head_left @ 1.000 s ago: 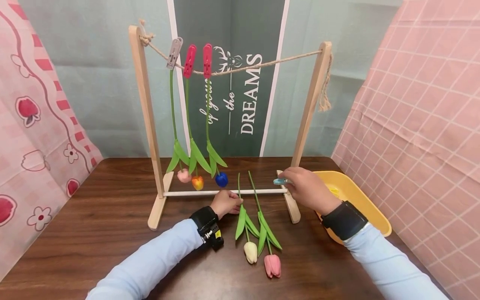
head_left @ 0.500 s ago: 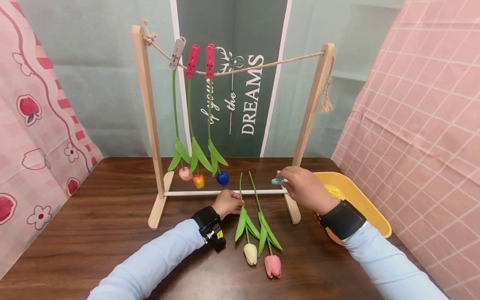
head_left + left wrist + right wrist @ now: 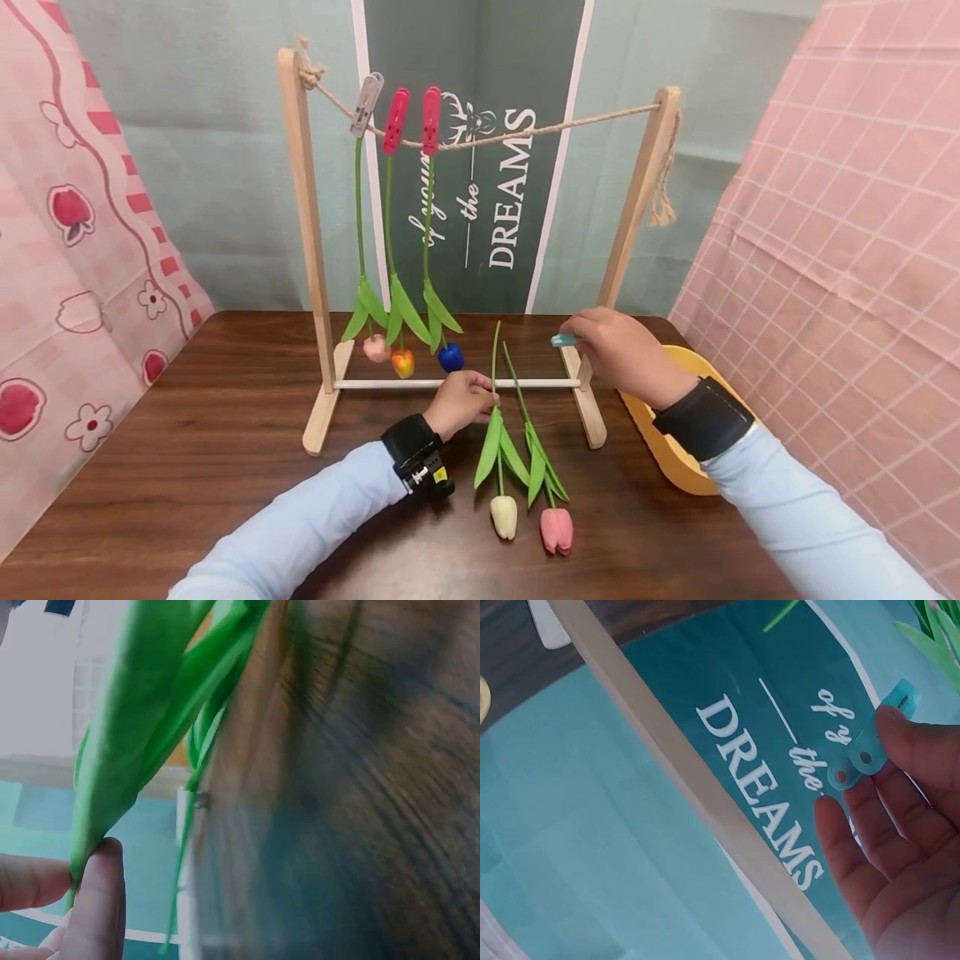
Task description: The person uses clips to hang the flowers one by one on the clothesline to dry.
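My left hand (image 3: 461,402) pinches the stem of a white artificial tulip (image 3: 504,517) just above its leaves, thumb and finger meeting there in the left wrist view. The bloom points toward me, low over the table. A pink tulip (image 3: 557,531) lies beside it on the right. Near the rack's right post, my right hand (image 3: 618,350) holds a light blue clothespin (image 3: 874,735) between thumb and fingers. On the rope (image 3: 570,123), one grey clothespin (image 3: 367,104) and two red clothespins (image 3: 431,121) hold three tulips upside down: light pink, orange (image 3: 403,362) and blue (image 3: 451,357).
A wooden rack with a left post (image 3: 306,217) and right post (image 3: 641,200) carries the rope. A white crossbar (image 3: 390,384) joins its feet low down. Partly behind my right arm is a yellow tray (image 3: 667,467). Curtains (image 3: 810,208) enclose the table (image 3: 225,400).
My left hand has raised the white tulip's stem end slightly, tilting it up and rightward. My right hand has risen a little with the clothespin. The whole head view has shifted slightly.
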A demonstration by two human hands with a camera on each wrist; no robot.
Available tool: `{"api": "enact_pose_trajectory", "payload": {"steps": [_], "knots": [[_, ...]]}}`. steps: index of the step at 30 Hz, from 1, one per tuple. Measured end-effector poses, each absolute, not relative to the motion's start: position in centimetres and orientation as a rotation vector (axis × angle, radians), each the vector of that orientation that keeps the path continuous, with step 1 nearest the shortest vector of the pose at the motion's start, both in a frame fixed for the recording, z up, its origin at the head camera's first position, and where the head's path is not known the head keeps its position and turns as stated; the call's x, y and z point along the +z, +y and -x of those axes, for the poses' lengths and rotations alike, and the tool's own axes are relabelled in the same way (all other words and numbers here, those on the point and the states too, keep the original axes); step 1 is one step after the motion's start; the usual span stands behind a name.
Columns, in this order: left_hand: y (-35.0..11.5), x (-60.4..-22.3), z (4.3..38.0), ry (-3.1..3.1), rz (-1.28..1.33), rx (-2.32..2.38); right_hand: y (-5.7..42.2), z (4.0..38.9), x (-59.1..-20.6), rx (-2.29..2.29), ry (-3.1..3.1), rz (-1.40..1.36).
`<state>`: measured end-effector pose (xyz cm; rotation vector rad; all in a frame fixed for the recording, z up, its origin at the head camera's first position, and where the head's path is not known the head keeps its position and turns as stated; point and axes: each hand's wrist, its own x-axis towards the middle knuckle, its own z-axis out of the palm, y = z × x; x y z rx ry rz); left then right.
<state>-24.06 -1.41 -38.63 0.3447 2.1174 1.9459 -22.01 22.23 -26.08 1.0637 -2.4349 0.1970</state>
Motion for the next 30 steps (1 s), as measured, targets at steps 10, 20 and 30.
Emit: {"api": "enact_pose_trajectory", "payload": {"steps": [10,20,30], "knots": [[-2.2,-36.0,22.7,2.194,-0.502,1.932,21.7,22.1,-23.0,0.130,-2.358,-1.116],[-2.7,-35.0,22.0,2.253,-0.625,1.942,20.6,21.8,-20.4,0.052,-2.335,-1.156],[-3.1,-32.8,21.2,2.309,-0.751,1.962,20.1,21.5,-16.6,-0.002,-2.309,-1.170]]}}
